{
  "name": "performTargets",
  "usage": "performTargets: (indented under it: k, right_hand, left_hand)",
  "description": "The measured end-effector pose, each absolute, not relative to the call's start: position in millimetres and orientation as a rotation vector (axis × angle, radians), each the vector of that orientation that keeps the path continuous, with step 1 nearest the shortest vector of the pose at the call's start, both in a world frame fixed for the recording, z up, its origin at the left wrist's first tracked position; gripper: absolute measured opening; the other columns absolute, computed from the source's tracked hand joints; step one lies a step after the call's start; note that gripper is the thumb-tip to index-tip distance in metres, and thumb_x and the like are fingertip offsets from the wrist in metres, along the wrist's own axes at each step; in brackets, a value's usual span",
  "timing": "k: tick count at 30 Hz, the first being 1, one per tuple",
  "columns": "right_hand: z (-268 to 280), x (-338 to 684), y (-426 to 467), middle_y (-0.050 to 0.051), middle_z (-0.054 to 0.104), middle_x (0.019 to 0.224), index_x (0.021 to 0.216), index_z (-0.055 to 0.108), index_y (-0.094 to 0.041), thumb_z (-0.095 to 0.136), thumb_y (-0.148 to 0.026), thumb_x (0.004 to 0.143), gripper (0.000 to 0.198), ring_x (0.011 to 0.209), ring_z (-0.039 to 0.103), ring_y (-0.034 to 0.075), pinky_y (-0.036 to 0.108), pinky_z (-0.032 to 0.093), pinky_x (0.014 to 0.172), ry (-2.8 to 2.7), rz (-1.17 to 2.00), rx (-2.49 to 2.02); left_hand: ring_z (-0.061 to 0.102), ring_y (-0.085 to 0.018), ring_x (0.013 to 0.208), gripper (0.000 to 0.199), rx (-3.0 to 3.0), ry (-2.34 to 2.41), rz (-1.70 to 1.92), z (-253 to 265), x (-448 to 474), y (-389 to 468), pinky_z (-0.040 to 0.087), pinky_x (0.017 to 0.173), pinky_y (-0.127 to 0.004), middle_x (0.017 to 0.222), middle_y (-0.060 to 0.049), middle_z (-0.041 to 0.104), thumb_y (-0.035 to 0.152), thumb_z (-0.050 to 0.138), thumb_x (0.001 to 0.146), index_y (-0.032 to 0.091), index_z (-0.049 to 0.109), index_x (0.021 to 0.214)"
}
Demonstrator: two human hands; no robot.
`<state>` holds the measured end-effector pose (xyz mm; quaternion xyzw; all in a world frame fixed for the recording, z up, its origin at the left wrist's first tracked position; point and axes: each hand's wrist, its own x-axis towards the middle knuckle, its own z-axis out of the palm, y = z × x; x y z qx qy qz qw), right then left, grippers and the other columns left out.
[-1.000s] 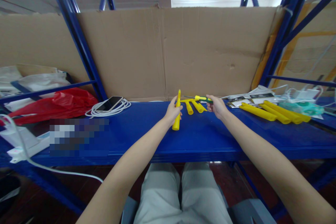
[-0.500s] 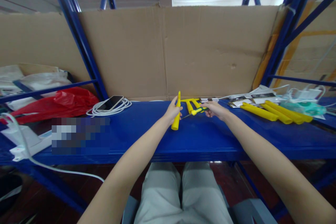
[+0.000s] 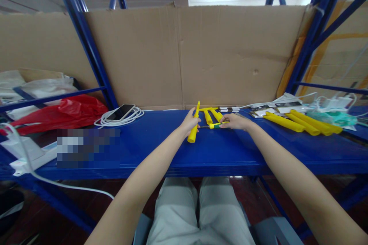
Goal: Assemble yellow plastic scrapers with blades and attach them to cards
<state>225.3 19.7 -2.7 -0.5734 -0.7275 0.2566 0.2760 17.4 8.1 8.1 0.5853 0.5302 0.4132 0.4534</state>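
My left hand (image 3: 189, 121) is closed around a yellow tapered handle-like piece (image 3: 193, 134), held tilted with its thin end up and its wide round end down. In my right hand (image 3: 234, 121) is a screwdriver (image 3: 214, 126) with a yellow and green handle. Its metal shaft points left, and the tip reaches the yellow piece near my left fingers; whether it sits in a hole or screw I cannot tell. Behind the screwdriver more yellow pieces (image 3: 207, 116) lie on the blue table (image 3: 161, 138).
Several yellow tubes (image 3: 283, 121) lie at the right beside small packets (image 3: 260, 111) and a green plastic bag (image 3: 330, 118). On the left are a phone (image 3: 122, 112) on a coiled white cable (image 3: 138, 114), a red bag (image 3: 71, 111) and a white power strip (image 3: 31, 162). Cardboard (image 3: 138, 57) stands behind.
My right hand has lowered slightly, and the screwdriver has swung from slanting to nearly level. The yellow piece in my left hand has tilted a little to the right.
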Motion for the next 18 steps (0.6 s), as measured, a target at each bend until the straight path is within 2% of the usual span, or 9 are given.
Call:
performTargets:
  k: [5,8,14,18]
  right_hand:
    - [-0.6,226.3,20.0,0.0,0.064,0.068,0.071,0.063,-0.016,0.067,-0.03,0.068,0.014,0.066,0.057,0.013,0.022,0.041,0.057,-2.047,0.539,-1.56]
    - [2.9,225.1,18.7,0.002,0.064,0.068,0.068,0.062,-0.016,0.062,-0.033,0.074,0.017,0.064,0.057,0.014,0.023,0.04,0.057,-2.062,0.413,-1.644]
    - [5.4,224.8,19.6,0.004,0.065,0.066,0.064,0.061,-0.018,0.061,-0.031,0.075,0.017,0.062,0.058,0.015,0.024,0.04,0.056,-2.096,0.277,-1.709]
    - [3.9,225.9,21.0,0.003,0.064,0.064,0.063,0.061,-0.018,0.06,-0.031,0.075,0.017,0.062,0.058,0.015,0.023,0.039,0.054,-2.11,0.255,-1.693]
  left_hand:
    - [0.051,-0.005,0.048,0.085,1.456,1.319,1.014,3.7,19.8,11.9,0.043,0.043,-0.018,0.111,-0.014,0.058,-0.001,0.048,0.072,0.021,0.01,0.145]
    - [0.053,-0.006,0.051,0.085,1.471,1.305,1.04,1.1,21.2,13.6,0.043,0.045,-0.018,0.11,-0.014,0.058,-0.001,0.05,0.072,0.02,0.011,0.145]
    - [0.06,-0.01,0.06,0.084,1.49,1.225,1.026,-4.0,25.2,14.7,0.048,0.05,-0.018,0.101,-0.013,0.061,0.0,0.053,0.073,0.017,0.012,0.144]
    - [0.062,-0.009,0.063,0.086,1.44,1.17,1.007,-7.1,28.4,15.7,0.049,0.054,-0.019,0.11,-0.014,0.058,-0.002,0.055,0.073,0.019,0.013,0.144]
